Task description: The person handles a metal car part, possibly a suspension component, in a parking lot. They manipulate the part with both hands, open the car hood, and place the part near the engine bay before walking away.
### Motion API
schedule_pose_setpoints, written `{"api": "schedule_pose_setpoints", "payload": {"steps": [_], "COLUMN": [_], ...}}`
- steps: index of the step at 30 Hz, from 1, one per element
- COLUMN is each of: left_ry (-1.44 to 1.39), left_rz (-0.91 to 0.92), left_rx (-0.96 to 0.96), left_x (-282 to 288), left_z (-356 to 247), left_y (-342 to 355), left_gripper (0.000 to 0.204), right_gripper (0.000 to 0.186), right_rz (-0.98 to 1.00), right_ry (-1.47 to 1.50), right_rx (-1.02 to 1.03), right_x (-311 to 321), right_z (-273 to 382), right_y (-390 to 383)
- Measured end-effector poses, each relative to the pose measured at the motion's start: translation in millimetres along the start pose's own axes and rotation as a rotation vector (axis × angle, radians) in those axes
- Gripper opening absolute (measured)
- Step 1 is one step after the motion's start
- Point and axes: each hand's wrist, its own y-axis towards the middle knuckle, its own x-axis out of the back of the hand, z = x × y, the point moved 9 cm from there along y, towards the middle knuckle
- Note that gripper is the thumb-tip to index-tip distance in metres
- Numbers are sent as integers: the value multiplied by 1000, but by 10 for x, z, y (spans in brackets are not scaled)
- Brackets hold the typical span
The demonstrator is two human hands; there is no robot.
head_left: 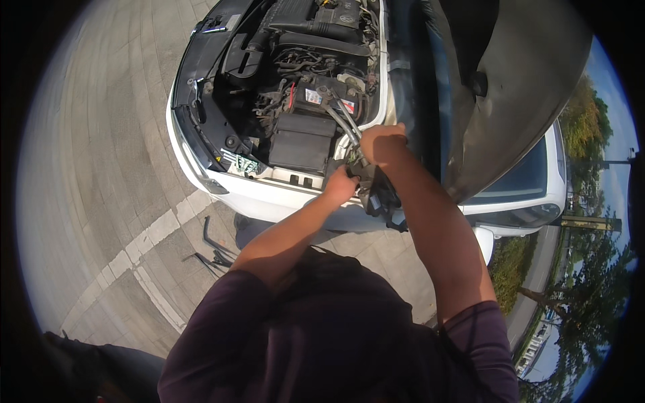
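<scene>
My right hand (384, 143) is closed around a wiper linkage (347, 124), whose grey metal rods point up and away over the car battery (329, 97). Just left of it, my left hand (341, 185) grips a dark part at the linkage's lower end. My own fingers partly hide that end, so its exact shape is unclear. Below the hands, black pieces (378, 203) hang at the fender edge. A black box cover (301, 142) lies in the engine bay beside my left hand.
The raised hood (521, 94) stands at the right of the white car. Small tools (238, 161) rest on the front panel, another (215, 29) farther along. Black wiper arms (216, 252) lie on the paving (101, 201) at left. The engine (316, 20) is at the far end.
</scene>
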Motion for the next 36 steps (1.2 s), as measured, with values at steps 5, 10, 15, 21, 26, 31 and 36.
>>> {"api": "schedule_pose_setpoints", "payload": {"steps": [5, 10, 15, 21, 26, 31, 36], "left_ry": [-317, -298, -189, 118, 168, 285, 238], "left_rz": [216, 337, 485, 625, 625, 679, 762], "left_rx": [119, 189, 301, 399, 405, 371, 336], "left_x": [113, 101, 160, 168, 98, 24, 47], "left_z": [-142, -264, -290, -409, -396, -516, -631], "left_y": [64, 99, 250, 460, 541, 434, 387], "left_gripper": [18, 17, 28, 42, 37, 33, 32], "right_gripper": [25, 30, 29, 32, 32, 31, 31], "right_rz": [-121, -20, 137, 130, 135, 52, -661], "right_ry": [-33, -53, 38, 42, 145, 238, 518], "right_rx": [100, 79, 37, -1, -33, -99, -299], "right_x": [66, -59, 4, -150, -224, -281, -102], "right_z": [92, 118, 54, 51, -50, -79, -371], "right_y": [-33, 175, 90, 89, 101, 43, -420]}}
